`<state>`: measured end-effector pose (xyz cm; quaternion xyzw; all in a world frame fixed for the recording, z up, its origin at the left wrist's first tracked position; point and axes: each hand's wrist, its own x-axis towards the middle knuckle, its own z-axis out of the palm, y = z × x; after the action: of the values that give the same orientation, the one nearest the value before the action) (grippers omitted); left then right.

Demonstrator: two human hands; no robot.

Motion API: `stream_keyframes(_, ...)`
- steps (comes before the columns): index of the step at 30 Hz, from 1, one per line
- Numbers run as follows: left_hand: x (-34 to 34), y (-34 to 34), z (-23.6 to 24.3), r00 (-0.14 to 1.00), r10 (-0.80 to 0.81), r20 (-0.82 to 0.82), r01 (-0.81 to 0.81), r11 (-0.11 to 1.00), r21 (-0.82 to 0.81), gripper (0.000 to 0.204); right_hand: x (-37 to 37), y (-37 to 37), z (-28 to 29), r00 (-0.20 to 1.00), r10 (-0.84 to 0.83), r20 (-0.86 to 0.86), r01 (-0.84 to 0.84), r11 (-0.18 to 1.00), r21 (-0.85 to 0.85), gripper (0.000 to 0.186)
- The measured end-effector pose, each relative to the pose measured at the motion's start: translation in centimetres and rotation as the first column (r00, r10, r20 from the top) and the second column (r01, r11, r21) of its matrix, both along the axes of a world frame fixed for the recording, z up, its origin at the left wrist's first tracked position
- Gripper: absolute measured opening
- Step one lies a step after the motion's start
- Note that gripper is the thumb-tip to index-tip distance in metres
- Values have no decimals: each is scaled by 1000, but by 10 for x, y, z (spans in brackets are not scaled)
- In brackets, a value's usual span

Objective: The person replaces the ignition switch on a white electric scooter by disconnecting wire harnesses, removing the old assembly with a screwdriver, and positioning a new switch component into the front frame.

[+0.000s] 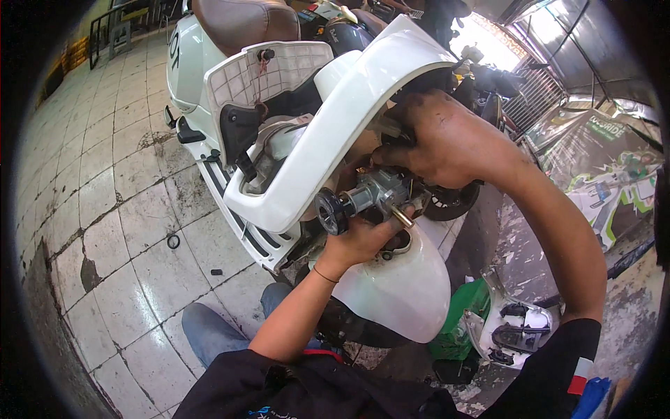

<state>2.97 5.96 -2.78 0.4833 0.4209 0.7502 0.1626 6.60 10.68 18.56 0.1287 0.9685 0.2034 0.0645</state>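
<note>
My left hand (358, 242) is wrapped round a grey metal lock-like assembly (382, 190) from below. The assembly has a black round end (331, 211) toward the left and a brass-coloured rod (401, 215) sticking out beside my thumb. It sits in the opening of a white scooter's front panel (363, 105), above the white front fender (405, 293). Over the far side of the assembly, my right hand (447, 143) reaches in with bent fingers among dark parts. Its fingertips are partly hidden, and what they pinch cannot be made out.
Behind the panel are the scooter's brown seat (248, 24) and a white inner cover (269, 77). A black ring (173, 241) and a small black piece (216, 272) lie on the tiled floor. Right of the fender are a green item (464, 318) and a white panel with black parts (520, 332).
</note>
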Motion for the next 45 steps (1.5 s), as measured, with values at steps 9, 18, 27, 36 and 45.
stream_keyframes(9,-8,14,-3,946,284,-154,-266,955,129,47,-2,6,-8,998,-68,-6,68,992,108,47)
stream_keyframes(18,-10,16,14,860,499,107,-507,813,286,64,-8,0,-9,992,-91,-82,100,989,106,47)
stream_keyframes(27,-30,-4,3,969,-158,190,165,986,-21,78,-6,10,-10,993,-76,-92,82,995,61,44)
stream_keyframes(36,-15,-27,5,752,-399,524,224,903,367,65,-1,7,-5,993,-46,-111,34,994,-103,49)
stream_keyframes(45,3,-39,-3,952,165,257,-167,986,-14,57,5,16,-2,999,38,22,-36,994,-99,45)
